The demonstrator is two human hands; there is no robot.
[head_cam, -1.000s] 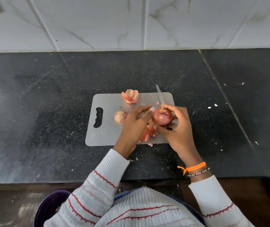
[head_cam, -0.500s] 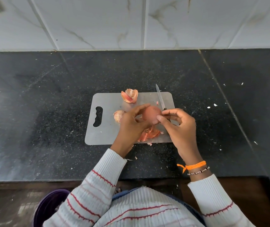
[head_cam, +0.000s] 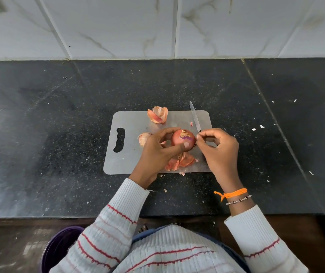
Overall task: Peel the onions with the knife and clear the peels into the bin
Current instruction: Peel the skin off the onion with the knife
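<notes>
Papery skin still covers the onion [head_cam: 183, 139] my left hand [head_cam: 157, 152] grips above the board [head_cam: 130, 119]; right hand [head_cam: 219, 149] fingers pinch the knife [head_cam: 195, 117]; loose peels [head_cam: 180, 163] await the bin [head_cam: 57, 247], I judge.

Onion [head_cam: 182, 139] over cutting board [head_cam: 130, 123], peels [head_cam: 157, 114] behind, bin [head_cam: 59, 247] below-left

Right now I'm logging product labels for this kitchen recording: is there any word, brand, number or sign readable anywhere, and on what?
None. No readable text on the cutting board, knife, onion, peels, wall tiles, counter or purple bin.
</notes>
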